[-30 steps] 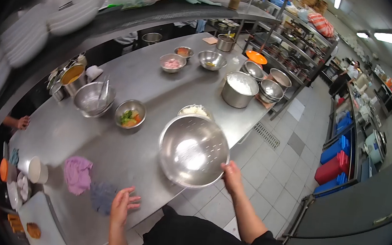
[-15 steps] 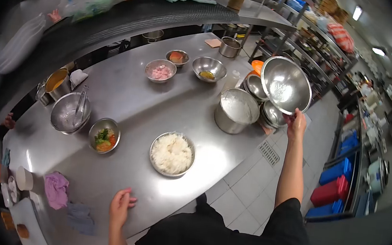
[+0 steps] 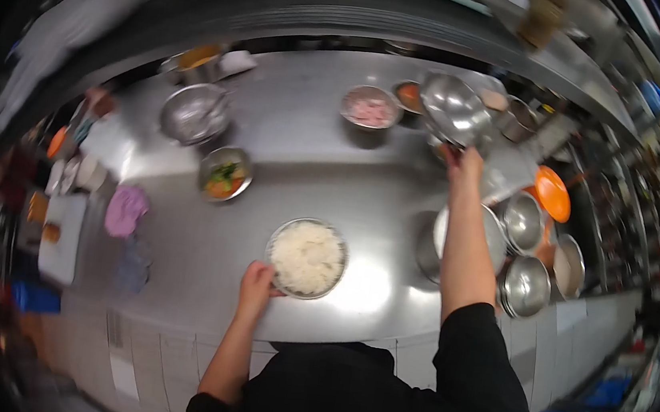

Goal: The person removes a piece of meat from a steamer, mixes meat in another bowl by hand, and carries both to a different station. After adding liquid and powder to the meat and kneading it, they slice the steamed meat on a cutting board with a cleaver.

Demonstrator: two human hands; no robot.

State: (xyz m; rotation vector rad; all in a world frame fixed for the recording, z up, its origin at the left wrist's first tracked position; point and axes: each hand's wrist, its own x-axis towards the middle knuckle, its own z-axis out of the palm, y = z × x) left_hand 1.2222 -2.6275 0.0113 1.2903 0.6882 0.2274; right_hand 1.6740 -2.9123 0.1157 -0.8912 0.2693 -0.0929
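Observation:
In my right hand (image 3: 465,168) is a metal mixing bowl (image 3: 454,110), gripped by its near rim and raised above the far right part of the counter. It partly covers a small bowl of orange-red food (image 3: 411,95). My left hand (image 3: 257,280) pinches the lower left rim of a round metal bowl (image 3: 344,265) heaped with white rice (image 3: 307,253), which rests on the counter. Left of the rice stands a small bowl with chopped green and orange food (image 3: 225,177). A bowl of pink pieces (image 3: 371,109) sits farther back.
A large pot (image 3: 431,253) is partly hidden behind my right forearm. Stacked metal bowls (image 3: 526,287) and an orange lid (image 3: 552,194) are at the right. Leftward are a bowl with tongs (image 3: 188,115), a purple cloth (image 3: 127,210) and a white cutting board (image 3: 63,236). A shelf (image 3: 309,23) spans the back.
My right hand has carried the metal mixing bowl leftward from over the stacked bowls. My left hand has moved up to the rice bowl's rim. The view has turned and dropped.

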